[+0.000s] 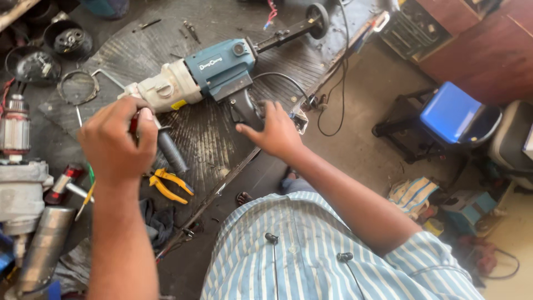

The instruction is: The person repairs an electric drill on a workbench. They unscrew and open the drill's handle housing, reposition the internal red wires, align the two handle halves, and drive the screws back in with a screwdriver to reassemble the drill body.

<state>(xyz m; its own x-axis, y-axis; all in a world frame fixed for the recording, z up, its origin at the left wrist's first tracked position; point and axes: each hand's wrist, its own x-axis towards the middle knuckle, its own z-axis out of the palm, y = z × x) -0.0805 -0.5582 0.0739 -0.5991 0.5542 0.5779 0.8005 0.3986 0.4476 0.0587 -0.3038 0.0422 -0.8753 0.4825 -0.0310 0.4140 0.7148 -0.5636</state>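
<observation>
Head view looks down past our striped shirt point(311, 250) to both hands on the bench. Our left hand point(114, 139) is curled shut around a red-handled tool point(134, 123), only a sliver of handle showing between the fingers, so we cannot tell what kind of tip it has. Our right hand point(275, 133) wraps the black pistol grip point(244, 111) of the big blue and cream power drill point(194, 78), which lies on its side on the ribbed rubber mat point(211, 139), just beyond our left knuckles.

Just below the left hand lie the yellow-handled pliers point(169, 186) and a dark side handle point(172, 151). If our left hand slips off the cream housing, we judge it could knock them toward the bench edge.

Beyond the right hand the black cord point(333, 100) loops over that edge. It could snag if we turn the drill. With our right fingers near the trigger, we think a squeeze could spin the long shaft point(288, 30) farther out, should the cord be live.

Left of the left hand sit a copper-wound armature point(15, 128) and other motor parts.
</observation>
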